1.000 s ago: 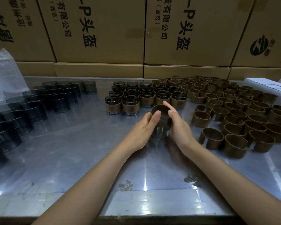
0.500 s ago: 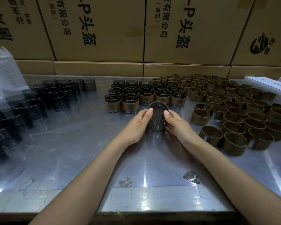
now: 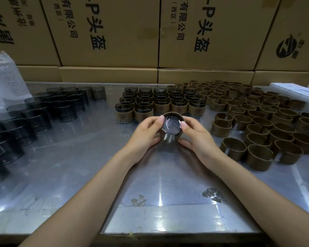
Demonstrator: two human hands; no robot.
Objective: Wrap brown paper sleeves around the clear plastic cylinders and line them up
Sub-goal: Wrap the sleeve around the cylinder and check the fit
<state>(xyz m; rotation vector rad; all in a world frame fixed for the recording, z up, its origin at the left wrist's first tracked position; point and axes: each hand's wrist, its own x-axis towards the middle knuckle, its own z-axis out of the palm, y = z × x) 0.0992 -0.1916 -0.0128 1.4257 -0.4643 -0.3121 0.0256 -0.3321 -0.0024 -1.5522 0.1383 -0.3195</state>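
Several large cardboard cartons stand stacked along the wall well beyond the fingers; their faces carry black printing, legible in part as "有限公司", "(西区)" and "P头盔", and the rightmost bears a round black logo. Flatter cartons lie under them. The steel table is scuffed and reflective, with a pale rectangular patch and two dark blotches on the near side of the hands. A white bubble-wrap bag sits at the far left. Bare clear cylinders stand in rows well left of the fingers. Empty brown sleeves crowd the area right of the fingers, many split open at one side. Sleeved cylinders stand in ordered rows just beyond the fingertips. One clear cylinder sits between both hands, tilted with its mouth toward the camera, a brown sleeve showing around its far rim. The left hand grips its left wall, fingers curled around it, thumb at the rim. The right hand grips the right wall likewise.
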